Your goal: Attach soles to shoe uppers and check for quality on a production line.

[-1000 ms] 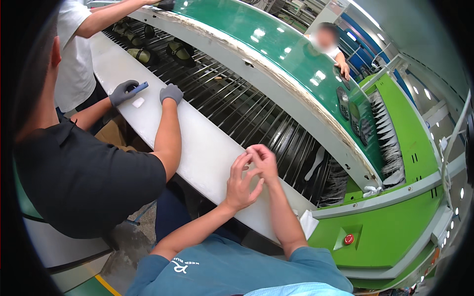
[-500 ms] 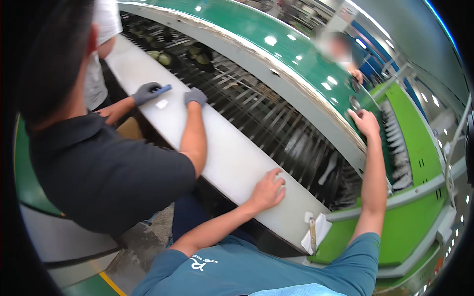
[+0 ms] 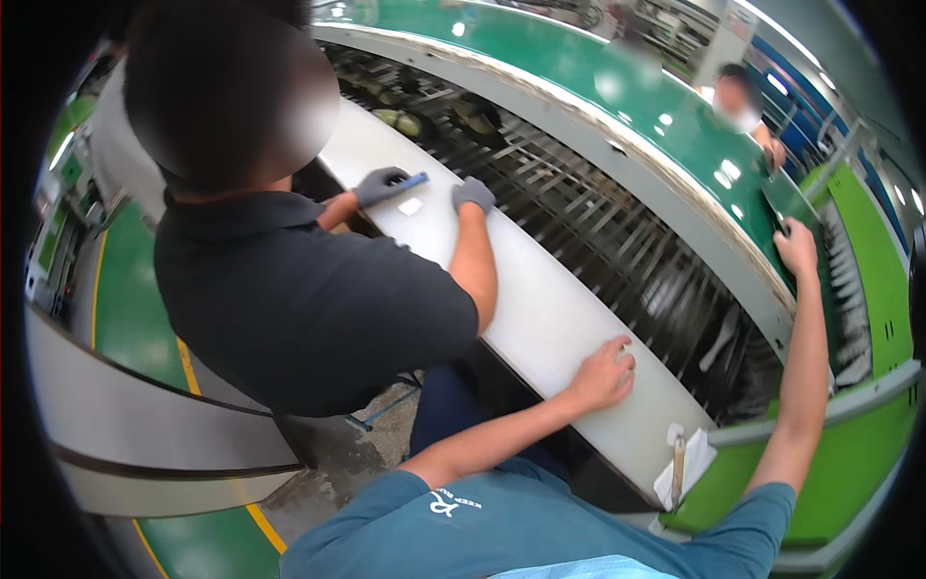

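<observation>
My left hand [image 3: 604, 375] rests on the long white counter [image 3: 550, 289], fingers loosely bent and apart, with nothing in them. At the upper right, my right hand [image 3: 799, 249] reaches to the near edge of the green belt [image 3: 666, 145]. Its fingers are closed on a dark, thin object [image 3: 776, 214], too blurred to name. A slim tool with a tan handle [image 3: 678, 465] lies on a white sheet [image 3: 696, 454] at the counter's right end, between my arms.
To my left a co-worker in a dark shirt [image 3: 309, 299] leans over the counter; one grey-gloved hand [image 3: 381, 185] holds a blue object [image 3: 413, 181]. Metal rollers [image 3: 617, 246] run between counter and belt, with green rounded items [image 3: 397, 122] farther along. A green machine frame [image 3: 868, 289] stands right.
The view has swung left, so everything sits farther right. My right hand now grips the dark object, whose round parts showed by my fingertips before. My left hand stays on the counter.
</observation>
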